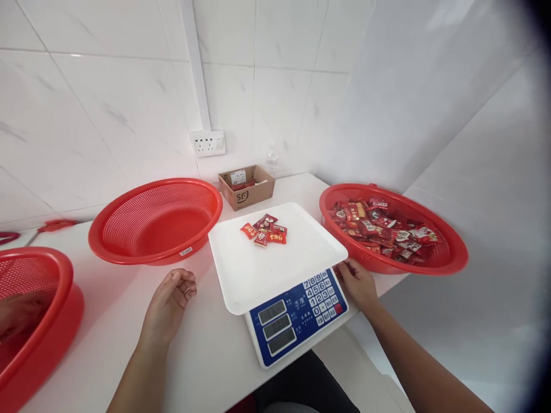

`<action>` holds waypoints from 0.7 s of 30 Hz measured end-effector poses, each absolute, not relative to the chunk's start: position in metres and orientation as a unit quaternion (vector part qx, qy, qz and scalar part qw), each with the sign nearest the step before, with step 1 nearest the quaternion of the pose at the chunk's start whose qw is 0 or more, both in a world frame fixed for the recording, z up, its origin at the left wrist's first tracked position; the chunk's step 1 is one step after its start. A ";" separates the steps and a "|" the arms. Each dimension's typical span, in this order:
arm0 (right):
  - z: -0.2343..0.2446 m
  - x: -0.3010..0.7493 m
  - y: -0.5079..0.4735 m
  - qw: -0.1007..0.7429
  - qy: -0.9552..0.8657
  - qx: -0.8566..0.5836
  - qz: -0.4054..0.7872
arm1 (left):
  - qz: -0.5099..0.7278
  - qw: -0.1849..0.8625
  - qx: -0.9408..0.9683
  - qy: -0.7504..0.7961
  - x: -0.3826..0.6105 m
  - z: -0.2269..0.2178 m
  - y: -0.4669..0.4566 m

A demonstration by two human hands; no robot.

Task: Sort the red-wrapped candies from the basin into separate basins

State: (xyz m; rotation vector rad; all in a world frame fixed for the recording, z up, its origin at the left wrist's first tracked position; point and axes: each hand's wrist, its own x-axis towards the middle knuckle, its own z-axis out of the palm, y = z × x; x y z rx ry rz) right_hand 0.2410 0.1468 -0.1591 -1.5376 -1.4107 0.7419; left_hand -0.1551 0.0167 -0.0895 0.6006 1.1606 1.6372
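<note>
A digital weighing scale (297, 312) with a blue keypad stands at the table's front edge. Several small red candy packets (263, 230) lie on its white tray (284, 269). My right hand (358, 285) grips the scale's right side just below the tray rim, with some fingertips hidden. Left of the scale, my left hand (169, 301) hovers over the table, fingers curled in and nothing visible in them; a ring shows on one finger. Beyond my right hand, a red basket (451, 252) holds many wrapped packets (383, 229).
A second red basket (103, 244) sits back left, with nothing visible inside. Another person's hand (19, 312) reaches into a third red basket (64, 310) at far left. A cardboard box (247, 192) stands by the tiled wall, below a power socket (208, 143).
</note>
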 end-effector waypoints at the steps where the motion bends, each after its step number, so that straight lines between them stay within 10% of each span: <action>1: -0.158 0.241 0.147 0.447 -0.567 -0.621 0.305 | 0.675 0.479 0.263 0.495 -0.154 -0.087 0.015; 16: -0.114 0.253 0.110 0.543 -0.664 -0.486 0.167 | 0.439 0.304 0.577 0.618 -0.077 0.008 0.059; 21: -0.053 0.217 0.128 0.437 -0.770 -0.432 0.172 | 0.373 0.285 0.631 0.617 -0.067 -0.001 0.095</action>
